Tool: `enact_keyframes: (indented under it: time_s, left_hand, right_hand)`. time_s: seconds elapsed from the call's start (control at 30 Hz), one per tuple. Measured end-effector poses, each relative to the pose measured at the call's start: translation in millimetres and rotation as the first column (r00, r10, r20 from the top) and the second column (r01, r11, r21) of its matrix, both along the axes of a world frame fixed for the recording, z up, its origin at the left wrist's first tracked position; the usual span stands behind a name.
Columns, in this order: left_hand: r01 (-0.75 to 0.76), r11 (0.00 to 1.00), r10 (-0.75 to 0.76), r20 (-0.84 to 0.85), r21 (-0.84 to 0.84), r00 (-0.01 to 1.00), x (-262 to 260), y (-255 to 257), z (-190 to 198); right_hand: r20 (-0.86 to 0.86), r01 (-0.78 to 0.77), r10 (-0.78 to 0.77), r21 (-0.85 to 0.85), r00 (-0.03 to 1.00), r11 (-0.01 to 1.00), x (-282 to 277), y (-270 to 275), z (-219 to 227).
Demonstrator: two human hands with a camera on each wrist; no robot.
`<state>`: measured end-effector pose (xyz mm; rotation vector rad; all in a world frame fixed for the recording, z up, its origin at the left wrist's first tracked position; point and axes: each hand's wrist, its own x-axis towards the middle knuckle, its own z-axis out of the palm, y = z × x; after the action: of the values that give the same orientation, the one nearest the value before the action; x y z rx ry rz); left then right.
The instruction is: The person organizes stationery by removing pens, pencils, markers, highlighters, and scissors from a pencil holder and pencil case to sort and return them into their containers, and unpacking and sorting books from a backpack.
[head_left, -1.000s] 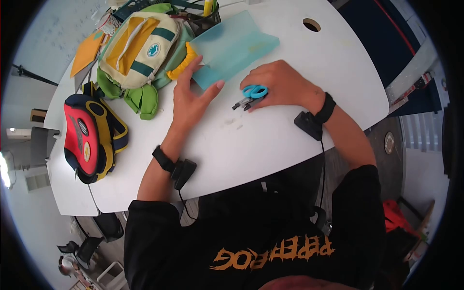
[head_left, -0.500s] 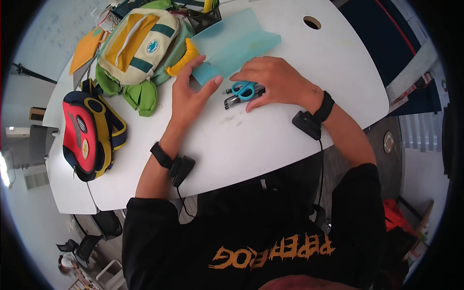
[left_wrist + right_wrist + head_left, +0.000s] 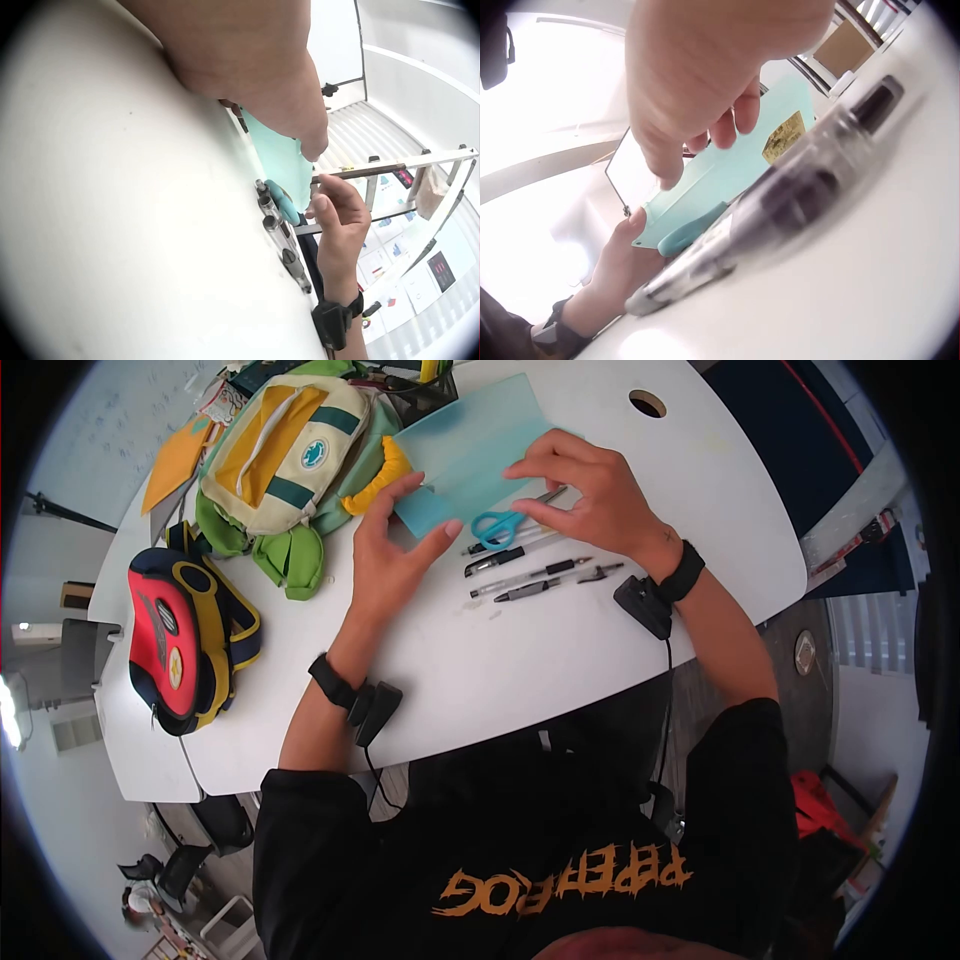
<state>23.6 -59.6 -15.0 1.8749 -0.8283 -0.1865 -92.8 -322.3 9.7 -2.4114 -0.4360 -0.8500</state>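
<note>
Left hand (image 3: 385, 565), thumb and fingers spread wide, at the left edge of the teal folder (image 3: 480, 440); right hand (image 3: 602, 500), fingers parted, over blue-handled scissors (image 3: 508, 521); pens (image 3: 526, 591) nearer.

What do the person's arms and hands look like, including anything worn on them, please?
The left hand and right hand are bare. Each wrist wears a black strap with a boxy black device trailing a thin dark cable. A small dark mark shows near the right wrist. Black sleeves end around the elbows.
</note>
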Motion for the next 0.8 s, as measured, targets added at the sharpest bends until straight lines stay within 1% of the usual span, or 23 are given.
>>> enact_keyframes:
  time_s: [0.03,0.1,0.13,0.2,0.23,0.3,0.4,0.43,0.5,0.53,0.6,0.63,0.7,0.73,0.8]
  left_hand:
    - [0.001,1.0,-0.001,0.003,-0.002,1.0,0,0,2]
    - [0.02,1.0,-0.02,-0.001,0.0,1.0,-1,2,3]
    - [0.018,1.0,-0.018,-0.003,0.001,1.0,-1,3,3]
    - [0.025,1.0,-0.025,0.058,0.004,0.998,-1,2,3]
    - [0.03,1.0,-0.031,0.056,0.003,0.998,-1,1,0]
    - [-0.012,0.997,0.014,0.027,-0.074,1.0,-1,-2,-4]
    - [-0.021,0.998,0.021,-0.015,-0.057,1.0,-3,-2,2]
    - [-0.02,0.998,0.019,-0.012,-0.057,1.0,0,-2,-2]
    - [-0.017,0.984,0.026,0.051,-0.175,0.998,4,-4,-11]
    - [-0.019,0.984,0.028,0.048,-0.175,0.998,4,-3,-15]
    - [-0.057,0.984,0.067,0.054,-0.168,0.996,1,-4,-10]
    - [-0.057,0.984,0.068,0.056,-0.17,0.996,2,-3,-11]
    - [-0.083,0.989,0.088,0.035,-0.122,0.996,4,-3,-12]
    - [-0.083,0.989,0.088,0.036,-0.123,0.995,6,-3,-14]
    - [-0.088,0.989,0.092,0.031,-0.117,0.995,3,-1,-16]
  right_hand:
    - [0.003,0.001,-0.001,-0.002,1.0,1.0,0,-1,3]
    - [-0.021,0.12,-0.122,-0.061,0.992,0.991,-2,0,6]
    - [-0.023,0.118,-0.119,-0.06,0.993,0.991,0,-3,3]
    - [0.042,0.119,-0.112,-0.221,0.993,0.968,3,-11,-3]
    - [0.04,0.123,-0.117,-0.222,0.992,0.967,2,-13,-4]
    - [-0.026,0.112,-0.121,-0.235,0.992,0.966,0,-15,-4]
    - [0.019,0.15,-0.149,-0.228,0.989,0.962,1,-17,-5]
    - [0.022,0.152,-0.151,-0.228,0.988,0.962,2,-18,-5]
    - [0.04,0.206,-0.202,-0.2,0.979,0.958,3,-21,-8]
    - [0.037,0.204,-0.2,-0.2,0.979,0.958,2,-22,-8]
    - [0.024,0.262,-0.263,-0.195,0.965,0.945,2,-24,-6]
    - [0.027,0.263,-0.263,-0.197,0.965,0.945,2,-26,-8]
    - [-0.002,0.338,-0.342,-0.142,0.94,0.93,4,-31,-12]
    - [-0.001,0.338,-0.342,-0.142,0.94,0.93,6,-36,-13]
    - [-0.059,0.414,-0.422,-0.113,0.905,0.903,4,-40,-18]
